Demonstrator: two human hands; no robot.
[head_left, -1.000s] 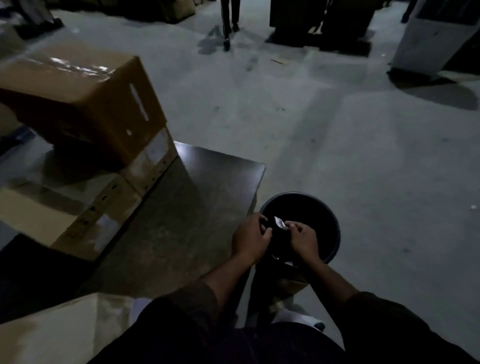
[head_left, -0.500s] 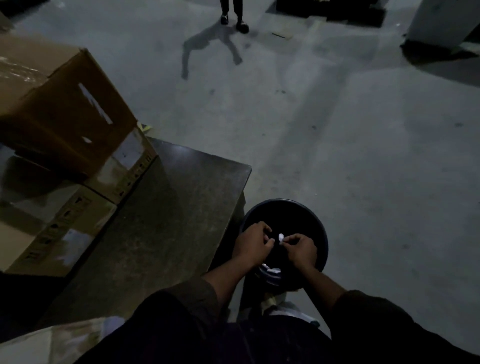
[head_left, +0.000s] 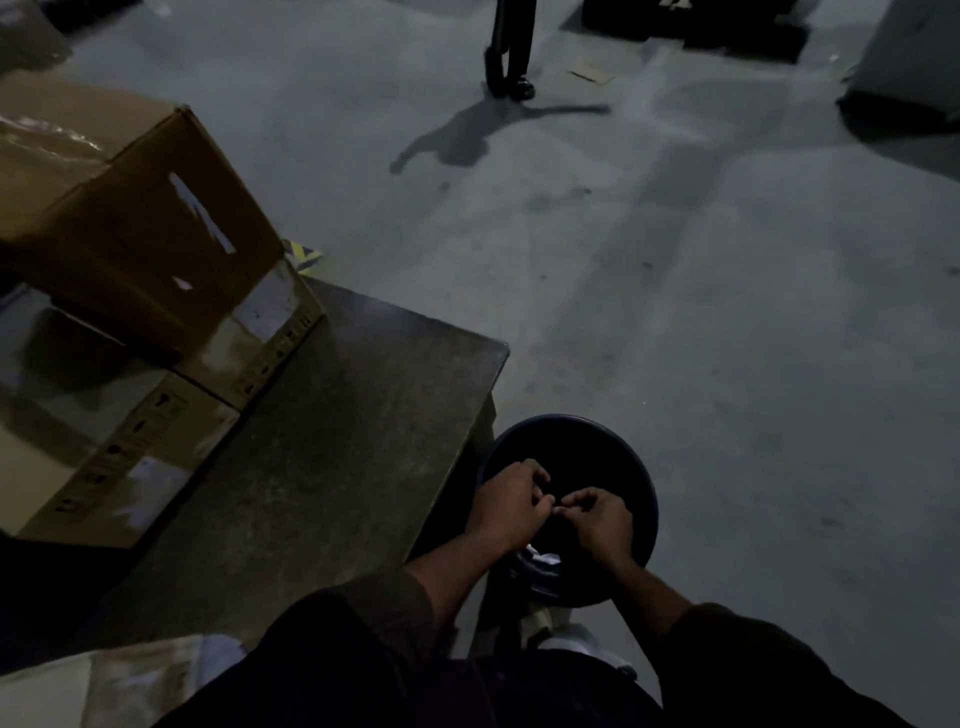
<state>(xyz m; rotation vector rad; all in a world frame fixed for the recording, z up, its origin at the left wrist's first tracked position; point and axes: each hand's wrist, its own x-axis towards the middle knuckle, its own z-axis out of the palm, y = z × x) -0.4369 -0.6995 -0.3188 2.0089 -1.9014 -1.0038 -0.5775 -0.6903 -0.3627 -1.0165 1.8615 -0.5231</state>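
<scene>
In the dark bucket (head_left: 597, 447), pale scraps (head_left: 543, 558).

Item (head_left: 555, 512) between hands (head_left: 511, 506) (head_left: 602, 519) perhaps too small, bystander (head_left: 511, 47) cropped above

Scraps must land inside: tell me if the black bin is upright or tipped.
Upright: the black bin stands on the floor, round mouth facing up.

Nothing legible from here. The lower cardboard box (head_left: 130, 441) on the table (head_left: 337, 441) carries small printed marks along its edge, but they are too dim and blurred to read.
</scene>
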